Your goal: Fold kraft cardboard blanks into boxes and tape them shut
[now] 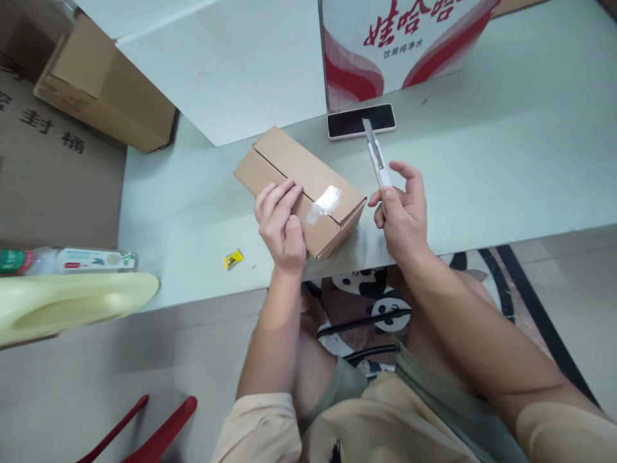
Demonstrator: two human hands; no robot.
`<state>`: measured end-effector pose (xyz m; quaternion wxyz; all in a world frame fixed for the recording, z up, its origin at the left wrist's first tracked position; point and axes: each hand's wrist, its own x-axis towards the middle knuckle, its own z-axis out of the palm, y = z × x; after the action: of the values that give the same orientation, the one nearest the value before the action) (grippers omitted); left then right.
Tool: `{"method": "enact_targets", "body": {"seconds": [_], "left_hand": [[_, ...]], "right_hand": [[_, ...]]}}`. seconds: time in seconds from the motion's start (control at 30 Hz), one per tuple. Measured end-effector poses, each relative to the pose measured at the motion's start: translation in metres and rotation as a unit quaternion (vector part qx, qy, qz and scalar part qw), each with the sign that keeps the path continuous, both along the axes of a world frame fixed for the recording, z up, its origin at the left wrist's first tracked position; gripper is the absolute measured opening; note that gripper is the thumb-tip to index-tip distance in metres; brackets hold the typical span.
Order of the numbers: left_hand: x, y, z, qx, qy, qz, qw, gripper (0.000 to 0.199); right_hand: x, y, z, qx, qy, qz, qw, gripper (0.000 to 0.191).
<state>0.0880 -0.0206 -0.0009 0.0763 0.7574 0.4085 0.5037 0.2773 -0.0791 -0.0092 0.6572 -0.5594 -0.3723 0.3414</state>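
Observation:
A small brown cardboard box (308, 186) is tilted above the front part of the pale table. Clear shiny tape crosses the seam near its right end. My left hand (282, 225) grips the box on its near left side, fingers over the top flap and thumb beside them. To the right of the box, my right hand (402, 212) holds a white utility knife (377, 157) between thumb and fingers. Its metal blade is out and points up and away from me, apart from the box. The far side of the box is hidden.
A phone (361, 121) lies by a white box with red print (400, 51). A small yellow packet (234, 259) rests near the table's front edge. Cardboard boxes (106, 83) stand at the left, above a pale yellow object (96, 296).

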Motion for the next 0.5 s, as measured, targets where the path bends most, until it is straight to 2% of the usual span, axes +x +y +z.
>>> {"method": "enact_targets", "body": {"seconds": [0.13, 0.33, 0.4, 0.5], "left_hand": [[0.0, 0.0, -0.001, -0.013, 0.005, 0.0, 1.0, 0.051], [0.001, -0.001, 0.0, 0.01, 0.0, -0.006, 1.0, 0.05], [0.001, -0.001, 0.0, 0.017, -0.001, -0.007, 1.0, 0.05], [0.002, -0.003, 0.002, 0.015, 0.012, 0.001, 1.0, 0.049]], "right_hand": [[0.0, -0.003, 0.003, 0.019, 0.0, -0.003, 1.0, 0.032], [0.001, -0.009, 0.013, 0.099, -0.056, -0.004, 0.993, 0.045], [-0.001, -0.012, 0.019, 0.13, -0.109, -0.035, 0.985, 0.038], [-0.011, -0.019, 0.028, 0.233, -0.198, -0.086, 0.948, 0.019]]}}
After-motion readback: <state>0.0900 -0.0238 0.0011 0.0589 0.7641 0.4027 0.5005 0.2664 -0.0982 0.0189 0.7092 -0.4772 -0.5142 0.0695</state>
